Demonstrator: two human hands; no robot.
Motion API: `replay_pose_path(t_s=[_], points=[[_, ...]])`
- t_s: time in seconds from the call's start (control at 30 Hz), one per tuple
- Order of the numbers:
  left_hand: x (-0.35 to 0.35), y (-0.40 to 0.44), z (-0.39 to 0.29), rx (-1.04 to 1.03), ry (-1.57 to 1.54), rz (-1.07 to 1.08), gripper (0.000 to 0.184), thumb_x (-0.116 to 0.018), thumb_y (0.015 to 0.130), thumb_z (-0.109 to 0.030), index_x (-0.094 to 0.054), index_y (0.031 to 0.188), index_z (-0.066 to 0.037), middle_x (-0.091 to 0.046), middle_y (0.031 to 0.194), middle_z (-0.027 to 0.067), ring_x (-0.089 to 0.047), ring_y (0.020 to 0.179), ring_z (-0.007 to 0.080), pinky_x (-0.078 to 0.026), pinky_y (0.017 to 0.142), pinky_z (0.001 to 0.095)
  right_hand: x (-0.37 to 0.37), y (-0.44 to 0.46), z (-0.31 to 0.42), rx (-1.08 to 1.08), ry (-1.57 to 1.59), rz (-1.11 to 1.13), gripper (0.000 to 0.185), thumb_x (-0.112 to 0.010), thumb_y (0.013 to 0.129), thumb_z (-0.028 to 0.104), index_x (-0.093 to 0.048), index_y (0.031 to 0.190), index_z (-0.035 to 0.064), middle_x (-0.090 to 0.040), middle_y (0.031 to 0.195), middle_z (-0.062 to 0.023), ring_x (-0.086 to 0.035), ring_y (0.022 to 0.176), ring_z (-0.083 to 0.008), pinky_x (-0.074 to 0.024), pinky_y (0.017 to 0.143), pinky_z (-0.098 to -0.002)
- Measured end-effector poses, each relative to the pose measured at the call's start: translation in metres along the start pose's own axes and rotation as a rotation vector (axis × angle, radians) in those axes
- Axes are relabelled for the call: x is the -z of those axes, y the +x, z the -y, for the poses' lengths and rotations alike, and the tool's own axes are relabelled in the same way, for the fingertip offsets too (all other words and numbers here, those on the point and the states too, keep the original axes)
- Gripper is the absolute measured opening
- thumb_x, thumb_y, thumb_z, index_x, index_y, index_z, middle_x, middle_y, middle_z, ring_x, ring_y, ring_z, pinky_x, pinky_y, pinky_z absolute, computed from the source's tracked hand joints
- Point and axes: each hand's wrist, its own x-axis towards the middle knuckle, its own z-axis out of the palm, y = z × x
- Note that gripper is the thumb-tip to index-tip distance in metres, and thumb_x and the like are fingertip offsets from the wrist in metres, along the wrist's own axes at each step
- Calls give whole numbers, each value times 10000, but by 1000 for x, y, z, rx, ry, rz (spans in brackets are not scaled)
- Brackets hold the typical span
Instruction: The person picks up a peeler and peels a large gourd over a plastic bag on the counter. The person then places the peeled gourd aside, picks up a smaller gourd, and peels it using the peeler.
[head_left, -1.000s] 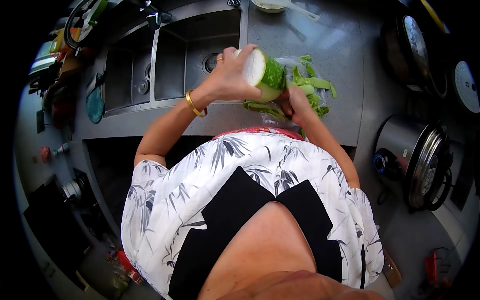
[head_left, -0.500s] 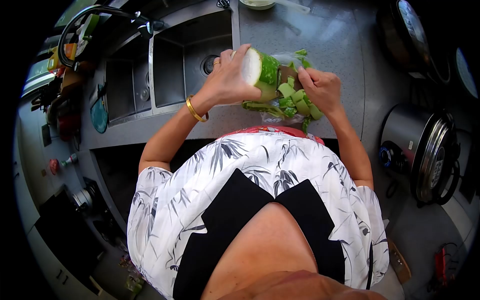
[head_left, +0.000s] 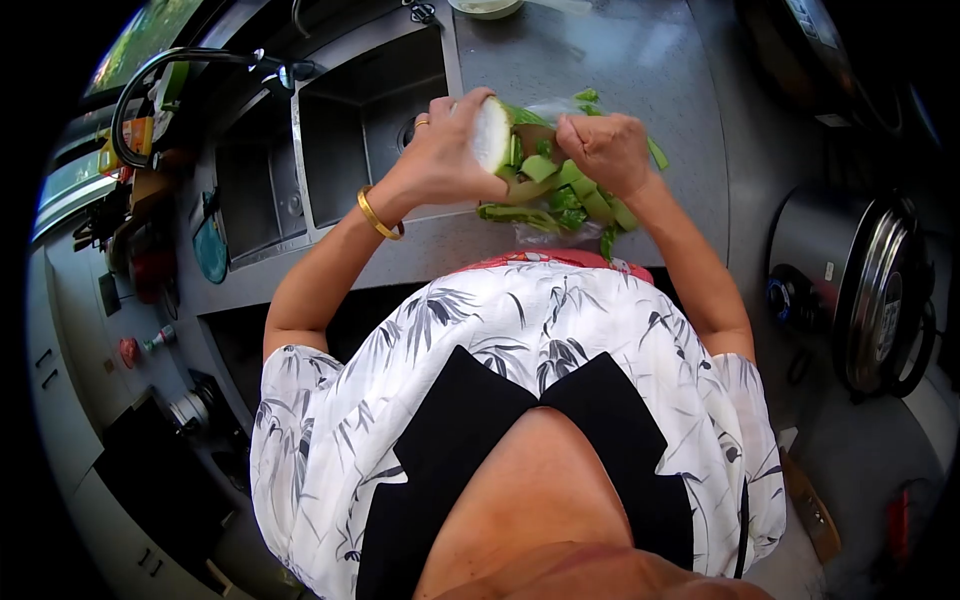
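Note:
My left hand (head_left: 449, 150), with a ring and a gold bangle, wraps round a pale green gourd (head_left: 492, 136) whose white cut face points left. Close by on the right, my right hand (head_left: 608, 150) is a fist round the handle of a blade (head_left: 538, 138), which lies against the gourd's right side; the handle itself is hidden. Green peelings (head_left: 570, 193) lie heaped beneath the blade and the fist. Part of a clear plastic bag (head_left: 540, 236) shows under them on the grey counter (head_left: 645, 60).
A double steel sink (head_left: 350, 120) with a black curved faucet (head_left: 180, 55) is at the left. A bowl (head_left: 487, 8) stands at the counter's far edge. On the right is a steel cooker (head_left: 850, 290). A teal item (head_left: 210, 250) hangs by the sink's left edge.
My right hand has come up from low beside the gourd, and the blade now shows. More peelings lie beneath it. My left hand still holds the gourd. The view has shifted slightly.

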Motion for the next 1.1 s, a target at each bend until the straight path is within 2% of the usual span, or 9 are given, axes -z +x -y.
replay_pose_path(t_s=[0.1,0.2,0.23,0.3,0.53,0.7,0.83,0.93,1.1], points=[[-9,-4,17,-50,7,-63,1009,-790,490,-330,-336,1333,-12,-452,1123,222,-428,1092,356,-340,982,407,-3,-25,-27,-66,-128,78,400,-501,901,298,-529,540,128,-523,495,-58,-514,409,-245,-407,400,-344],[-7,-7,29,118,-144,13,1006,-790,499,-342,-335,1330,-5,-451,1123,220,-423,1098,328,-353,976,399,17,-30,-37,-134,-218,106,421,-487,908,308,-522,530,127,-532,489,-45,-513,403,-232,-410,399,-353],[-6,-7,31,117,-145,15,1029,-786,492,-358,-318,1342,-15,-441,1135,241,-428,1102,356,-361,976,407,18,-29,-34,-124,-266,111,434,-493,908,299,-519,507,135,-535,479,-30,-505,389,-220,-405,400,-348],[-7,-9,32,115,-153,22,1075,-778,478,-389,-284,1364,-34,-421,1157,283,-438,1109,410,-376,975,424,14,-22,-17,-27,-208,70,436,-508,900,294,-513,490,142,-526,467,-28,-498,382,-214,-394,402,-338],[-3,-7,26,115,-126,42,1110,-800,460,-384,-277,1352,18,-426,1165,291,-427,1121,409,-371,990,419,7,21,26,236,-141,-10,379,-596,841,227,-465,497,136,-483,453,-28,-457,382,-200,-351,428,-314],[1,-4,27,49,-50,73,1142,-867,448,-382,-286,1336,39,-409,1180,248,-408,1123,345,-356,987,383,-5,31,24,275,-130,12,379,-592,832,234,-473,484,141,-496,452,-25,-477,386,-203,-372,441,-326],[5,-3,26,128,-145,117,1114,-832,470,-379,-280,1337,51,-401,1184,263,-412,1130,359,-374,982,382,-7,17,17,316,-199,63,348,-596,827,208,-486,505,135,-494,462,-33,-478,394,-206,-377,443,-328],[7,-1,23,167,-221,113,1106,-795,476,-380,-270,1334,79,-395,1189,294,-427,1126,381,-400,971,373,-6,9,-3,232,-160,50,370,-531,863,250,-522,504,161,-520,461,-17,-499,387,-208,-411,442,-357],[6,-8,19,180,-251,103,1118,-790,482,-400,-256,1331,95,-380,1202,284,-412,1141,384,-397,975,387,7,-24,-41,-83,-53,191,352,-505,886,275,-587,567,153,-562,514,-56,-535,429,-260,-443,451,-392]])
